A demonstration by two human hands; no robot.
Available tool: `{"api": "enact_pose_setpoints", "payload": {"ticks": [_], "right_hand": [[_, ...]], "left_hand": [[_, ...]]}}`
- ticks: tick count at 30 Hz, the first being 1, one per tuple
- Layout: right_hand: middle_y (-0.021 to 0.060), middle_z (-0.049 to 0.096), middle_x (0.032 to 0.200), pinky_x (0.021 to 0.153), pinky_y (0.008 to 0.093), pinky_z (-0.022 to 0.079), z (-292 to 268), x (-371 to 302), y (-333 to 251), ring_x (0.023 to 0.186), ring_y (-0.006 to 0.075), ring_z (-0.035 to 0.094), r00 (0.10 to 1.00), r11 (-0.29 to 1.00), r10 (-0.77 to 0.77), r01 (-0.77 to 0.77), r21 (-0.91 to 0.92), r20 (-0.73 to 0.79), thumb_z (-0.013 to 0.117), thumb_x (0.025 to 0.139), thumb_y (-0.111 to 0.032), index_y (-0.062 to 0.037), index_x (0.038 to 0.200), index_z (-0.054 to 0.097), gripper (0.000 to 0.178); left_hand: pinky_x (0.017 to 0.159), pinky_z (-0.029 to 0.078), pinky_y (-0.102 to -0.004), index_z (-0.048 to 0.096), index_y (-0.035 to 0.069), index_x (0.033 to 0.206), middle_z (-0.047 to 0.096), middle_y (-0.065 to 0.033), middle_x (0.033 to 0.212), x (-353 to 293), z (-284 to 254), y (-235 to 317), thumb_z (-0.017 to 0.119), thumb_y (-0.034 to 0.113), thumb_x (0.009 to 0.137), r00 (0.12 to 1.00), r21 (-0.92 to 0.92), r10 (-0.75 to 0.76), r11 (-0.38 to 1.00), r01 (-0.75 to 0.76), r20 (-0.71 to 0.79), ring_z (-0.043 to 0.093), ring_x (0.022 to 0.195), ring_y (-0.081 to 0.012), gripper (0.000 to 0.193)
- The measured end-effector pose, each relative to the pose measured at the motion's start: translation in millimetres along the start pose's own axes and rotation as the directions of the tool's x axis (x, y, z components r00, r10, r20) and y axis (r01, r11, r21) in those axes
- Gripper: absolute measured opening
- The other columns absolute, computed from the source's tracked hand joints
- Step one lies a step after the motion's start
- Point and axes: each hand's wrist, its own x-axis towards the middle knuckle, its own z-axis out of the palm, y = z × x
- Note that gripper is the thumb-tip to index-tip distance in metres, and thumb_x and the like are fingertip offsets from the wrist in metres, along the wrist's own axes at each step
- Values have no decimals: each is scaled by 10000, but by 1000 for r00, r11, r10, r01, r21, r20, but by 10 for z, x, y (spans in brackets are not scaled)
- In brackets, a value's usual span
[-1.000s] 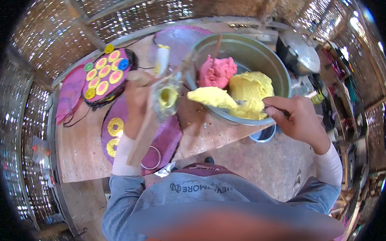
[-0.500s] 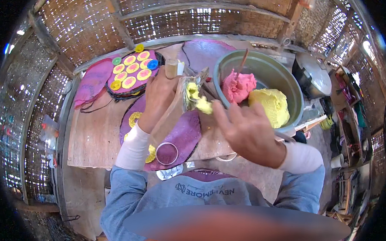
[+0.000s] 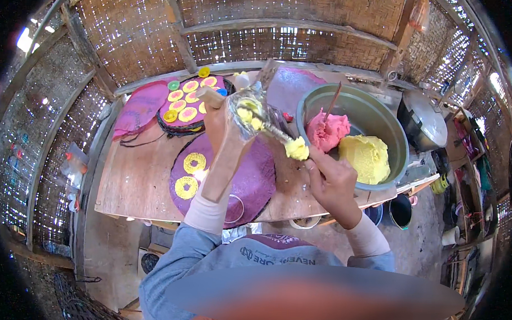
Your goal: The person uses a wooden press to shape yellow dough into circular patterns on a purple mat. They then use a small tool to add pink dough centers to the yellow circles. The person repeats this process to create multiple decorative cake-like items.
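My left hand [image 3: 213,127] is closed around a wooden press [image 3: 226,162], with a rounded wooden handle [image 3: 210,96] above the fist. Its plastic-lined opening is tilted toward me and holds soft yellow dough [image 3: 247,115]. A thin stick [image 3: 275,131] runs from that opening to a yellow dough lump [image 3: 297,149] at my right fingertips. My right hand [image 3: 334,182] pinches the stick's end at the lump; the fingers partly hide the grip. Below the press lies a round purple sheet [image 3: 249,182] bearing yellow piped dough rings [image 3: 186,187] and a thin white ring [image 3: 234,209].
To the right, a large grey-green basin [image 3: 401,159] holds a pink dough mass [image 3: 327,131] with an upright stick, and a yellow dough mass [image 3: 364,158]. Flower-like pink-and-yellow pieces [image 3: 187,113] rest on stacked sheets at back left. A lidded pot [image 3: 424,118] stands beyond the basin.
The press has tipped so that its filled opening shows more. My right hand has turned and drawn nearer me, and the stick between it and the press is now plain. The whole view has shifted.
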Motion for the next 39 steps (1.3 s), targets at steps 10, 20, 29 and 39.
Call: {"api": "enact_pose_setpoints", "payload": {"ticks": [10, 20, 29, 39], "right_hand": [[100, 642, 649, 546, 365, 499, -1104, -48, 1286, 616, 254, 649, 722, 568, 517, 113, -815, 460, 577, 764, -254, -135, 771, 694, 167], [92, 633, 924, 662, 371, 488, -258, 458, 645, 773, 248, 621, 633, 986, 47, 94, -136, 773, 533, 802, -166, -74, 1010, 602, 238], [163, 507, 1128, 479, 238, 389, 807, -200, -469, 622, 132, 445, 770, -884, -455, -449, -126, 448, 524, 726, -678, -131, 1347, 291, 860], [75, 508, 947, 600, 262, 475, 443, 8, 135, 765, 142, 530, 739, 78, 203, -666, 742, 642, 569, 832, -443, -7, 1248, 351, 640]], "left_hand": [[844, 446, -341, 499, 4, 1161, 596, -95, 1049, -194, -283, 702, 694, 64, 711, 983, 570, -38, 818, -71, 178, 569, 944, -215, 495], [632, 403, -277, 464, 116, 805, 412, -52, 810, -246, 245, 587, 590, 340, 825, 699, -516, 225, 824, 236, 679, 428, 723, -176, 258], [803, 431, -361, 526, 112, 965, 497, -61, 1028, -256, -112, 204, 647, 292, 800, 828, -399, -140, 825, 401, 543, 480, 954, -205, 273], [756, 467, -338, 608, 84, 944, 627, -68, 932, -884, -989, 418, 682, 258, 723, 849, 858, -172, 235, -457, 500, 599, 861, -225, 291]]}}
